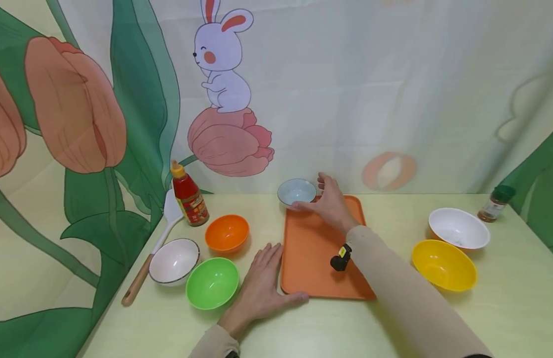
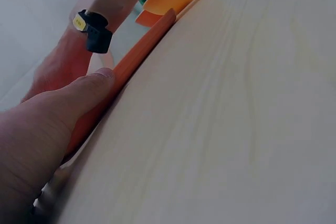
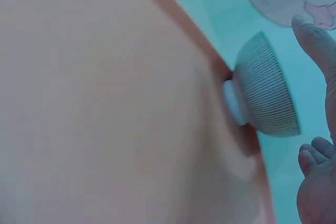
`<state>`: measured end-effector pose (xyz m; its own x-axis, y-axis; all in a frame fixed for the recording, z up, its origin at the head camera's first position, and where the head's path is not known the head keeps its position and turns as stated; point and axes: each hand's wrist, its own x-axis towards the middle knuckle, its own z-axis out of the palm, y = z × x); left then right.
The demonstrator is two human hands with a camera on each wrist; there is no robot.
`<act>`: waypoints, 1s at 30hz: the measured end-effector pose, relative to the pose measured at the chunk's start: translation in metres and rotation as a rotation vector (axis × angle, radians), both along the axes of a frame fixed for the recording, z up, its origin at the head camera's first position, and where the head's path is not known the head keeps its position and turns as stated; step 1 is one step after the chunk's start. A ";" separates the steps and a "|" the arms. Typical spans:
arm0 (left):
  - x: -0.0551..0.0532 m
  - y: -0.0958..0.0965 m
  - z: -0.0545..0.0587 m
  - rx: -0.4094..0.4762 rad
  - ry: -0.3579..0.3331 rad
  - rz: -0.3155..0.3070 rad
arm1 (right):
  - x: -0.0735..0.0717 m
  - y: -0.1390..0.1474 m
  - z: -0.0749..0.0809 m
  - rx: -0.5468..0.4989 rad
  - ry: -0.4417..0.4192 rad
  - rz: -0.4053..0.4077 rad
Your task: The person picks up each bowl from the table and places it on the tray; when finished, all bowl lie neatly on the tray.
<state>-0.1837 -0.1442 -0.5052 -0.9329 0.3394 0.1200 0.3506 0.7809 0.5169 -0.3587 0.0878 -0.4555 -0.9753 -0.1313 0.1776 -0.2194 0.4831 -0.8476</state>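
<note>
A small pale blue bowl (image 1: 297,190), finely striped outside in the right wrist view (image 3: 265,87), sits upright at the far left corner of the orange tray (image 1: 321,253). My right hand (image 1: 327,201) reaches over the tray beside this bowl. Its thumb (image 3: 315,43) and curved fingers are spread apart around the rim, with a gap to the bowl in the right wrist view. My left hand (image 1: 265,286) lies at the tray's near left corner, fingers extended along the left side. The left thumb (image 2: 94,85) rests at the tray's near edge.
Left of the tray are orange (image 1: 227,233), green (image 1: 212,283) and white (image 1: 174,261) bowls, a red sauce bottle (image 1: 191,199) and a spatula (image 1: 144,276). White (image 1: 458,227) and yellow (image 1: 443,265) bowls and a spice jar (image 1: 495,204) stand right. A printed curtain (image 1: 325,99) hangs behind.
</note>
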 end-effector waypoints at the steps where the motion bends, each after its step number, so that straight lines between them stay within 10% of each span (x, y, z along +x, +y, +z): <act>1: 0.000 0.000 0.000 0.003 0.002 0.000 | 0.002 0.001 0.003 0.002 0.007 0.004; 30: -0.001 0.001 -0.003 0.015 0.052 -0.012 | 0.103 0.112 0.137 -0.086 0.364 -0.118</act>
<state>-0.1847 -0.1434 -0.5084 -0.9212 0.3482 0.1737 0.3867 0.7688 0.5094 -0.2556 0.1993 -0.3188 -0.8538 0.0085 0.5206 -0.4607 0.4535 -0.7629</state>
